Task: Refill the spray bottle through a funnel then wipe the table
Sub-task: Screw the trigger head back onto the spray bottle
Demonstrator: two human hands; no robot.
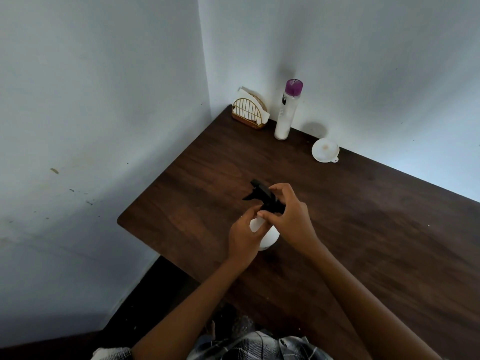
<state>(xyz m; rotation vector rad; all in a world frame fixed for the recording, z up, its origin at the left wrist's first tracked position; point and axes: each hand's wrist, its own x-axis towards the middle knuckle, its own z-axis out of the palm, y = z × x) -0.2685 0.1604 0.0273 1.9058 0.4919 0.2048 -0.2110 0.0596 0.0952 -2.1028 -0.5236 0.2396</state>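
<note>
A white spray bottle (270, 239) with a black trigger head (263, 194) stands on the dark wooden table (376, 229) near its left edge. My left hand (245, 236) wraps around the bottle's white body. My right hand (291, 215) grips the black head at its collar. A white funnel (325, 149) lies mouth up by the back wall. A tall clear bottle (287, 111) with a purple cap, partly filled with white liquid, stands to the funnel's left.
A gold wire holder with white napkins (250, 113) sits in the table's far corner. Walls close off the back and the left. Dark floor (145, 302) shows past the table's left edge.
</note>
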